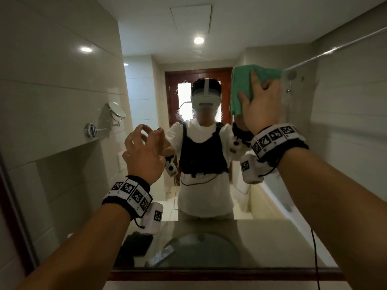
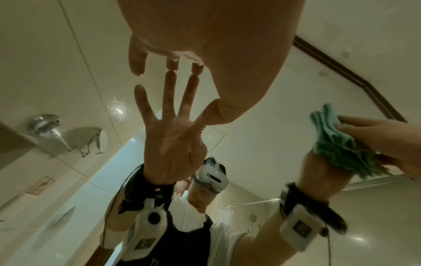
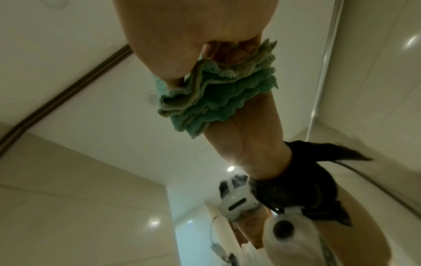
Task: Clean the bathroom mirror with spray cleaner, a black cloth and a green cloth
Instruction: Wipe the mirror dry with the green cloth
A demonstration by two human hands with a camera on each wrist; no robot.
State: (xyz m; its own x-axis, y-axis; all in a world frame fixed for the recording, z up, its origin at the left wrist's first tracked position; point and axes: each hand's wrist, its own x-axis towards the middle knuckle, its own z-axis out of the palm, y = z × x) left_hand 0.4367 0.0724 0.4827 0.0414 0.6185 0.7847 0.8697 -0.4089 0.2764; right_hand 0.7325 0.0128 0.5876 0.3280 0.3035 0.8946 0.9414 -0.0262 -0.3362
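Observation:
The bathroom mirror (image 1: pixel 335 126) fills the head view and reflects me back. My right hand (image 1: pixel 261 105) holds a folded green cloth (image 1: pixel 240 84) flat against the glass at the upper right, fingers spread over it and thumb on its lower edge. The cloth's layered edges (image 3: pixel 216 90) bunch under that hand (image 3: pixel 182 36). My left hand (image 1: pixel 149 132) holds nothing; its spread fingertips (image 2: pixel 172 65) touch the glass and meet their own reflections. Low in the mirror, a dark cloth-like shape (image 1: pixel 136 243) is reflected on the counter. I see no spray bottle that I can be sure of.
A dark wooden frame (image 1: pixel 209 276) runs along the mirror's bottom edge. Reflected in the glass are a round basin (image 1: pixel 201 248), a wall-mounted round shaving mirror (image 1: pixel 117 111), a wooden door behind me and a shower rail at the upper right. A black cable (image 1: pixel 314 248) hangs from my right wrist.

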